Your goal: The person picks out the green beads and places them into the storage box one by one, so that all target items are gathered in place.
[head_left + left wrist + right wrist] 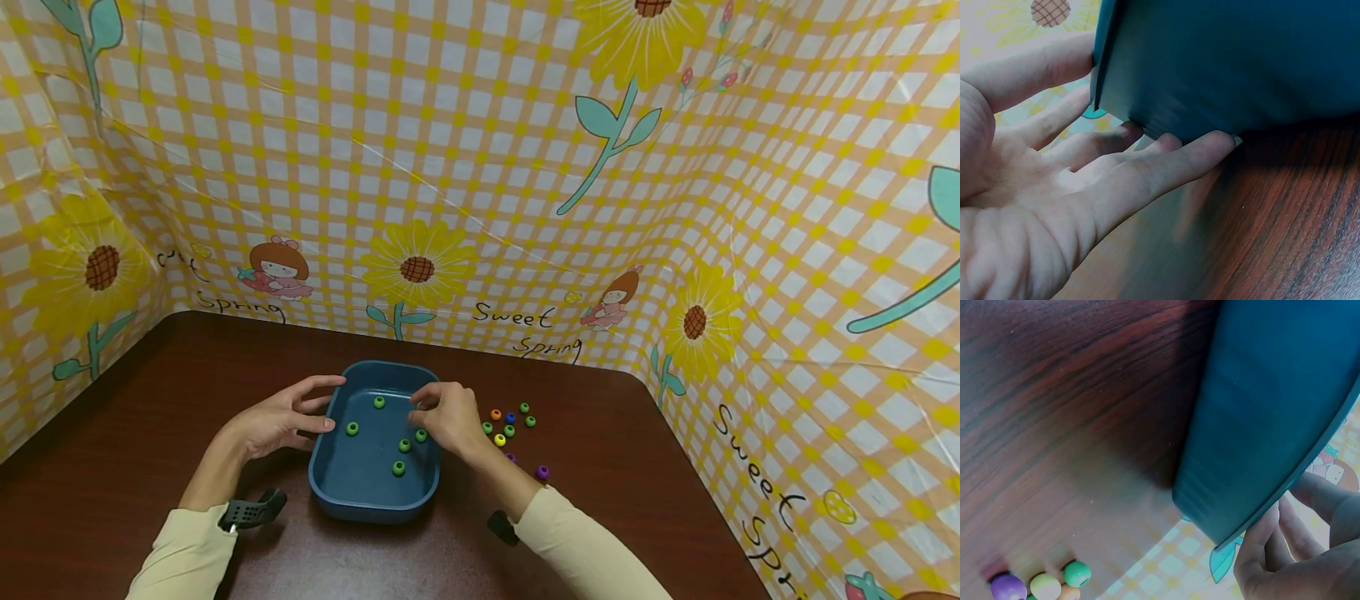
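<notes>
A blue rectangular bin (373, 505) stands on the table with several green beads (398, 468) spread over its floor. My left hand (276, 419) is at its left side, fingers extended; in the left wrist view the fingertips (1213, 144) touch the bin's outer wall. Over the right rim reaches my right hand (453, 418), its bent fingers above the inside of the bin. Thumb and index finger look a little apart, and no bead shows between them. In the right wrist view the bin's wall (1254, 425) partly hides those fingertips.
Right of the bin lie loose beads: an orange bead (496, 414), a blue bead (511, 418), a yellow bead (499, 440), a purple bead (542, 472) and several green ones (530, 422). A checked sunflower cloth (450, 167) walls the dark wooden table (600, 500) at back and sides.
</notes>
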`<state>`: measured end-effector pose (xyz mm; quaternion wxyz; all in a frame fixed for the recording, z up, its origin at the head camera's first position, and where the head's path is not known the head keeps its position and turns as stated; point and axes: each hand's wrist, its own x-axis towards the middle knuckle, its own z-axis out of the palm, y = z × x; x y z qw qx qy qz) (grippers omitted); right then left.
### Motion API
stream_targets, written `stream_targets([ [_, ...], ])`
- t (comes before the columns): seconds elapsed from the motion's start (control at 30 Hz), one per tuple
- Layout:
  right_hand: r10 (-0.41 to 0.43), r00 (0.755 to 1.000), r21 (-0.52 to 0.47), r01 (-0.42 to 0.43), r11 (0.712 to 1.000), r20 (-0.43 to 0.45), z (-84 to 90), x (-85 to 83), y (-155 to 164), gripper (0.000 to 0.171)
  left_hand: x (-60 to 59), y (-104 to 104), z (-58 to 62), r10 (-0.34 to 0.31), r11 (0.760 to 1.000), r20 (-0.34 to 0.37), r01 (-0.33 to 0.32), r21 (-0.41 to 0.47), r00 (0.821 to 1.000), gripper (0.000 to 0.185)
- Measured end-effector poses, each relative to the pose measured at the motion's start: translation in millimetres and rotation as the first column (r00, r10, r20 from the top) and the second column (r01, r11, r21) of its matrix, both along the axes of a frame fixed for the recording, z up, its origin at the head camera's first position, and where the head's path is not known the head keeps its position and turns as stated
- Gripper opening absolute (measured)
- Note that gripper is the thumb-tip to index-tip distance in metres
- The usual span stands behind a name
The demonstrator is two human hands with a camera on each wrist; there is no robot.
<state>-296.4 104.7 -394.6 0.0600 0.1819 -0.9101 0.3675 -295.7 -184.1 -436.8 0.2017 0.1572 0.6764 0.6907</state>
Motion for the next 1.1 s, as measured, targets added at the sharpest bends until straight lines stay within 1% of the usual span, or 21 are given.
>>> stream_targets([
  [0.27,-0.015,1.0,-0.013,0.015,1.0,-0.01,8.7,-1.9,6.9,0.016,0.0,0.1,1.3,0.003,1.0,-0.001,-0.003,-0.004,1.0,0.08],
  [0.53,-0.065,0.998,-0.019,0.065,0.998,-0.008,14.1,-2.8,20.5,0.021,-0.5,-0.5,0.9,-0.001,1.0,-0.008,0.001,-0.014,1.0,0.08],
  [0.9,-0.108,0.994,-0.05,0.107,0.993,-0.003,18.7,-2.7,45.1,0.019,1.2,0.2,1.6,0.007,1.0,-0.003,-0.007,-0.021,1.0,0.08],
  [1.1,-0.148,0.989,-0.028,0.148,0.989,0.002,19.2,-2.6,57.2,0.018,1.7,0.5,2.4,0.003,1.0,-0.001,-0.003,-0.015,1.0,0.079],
])
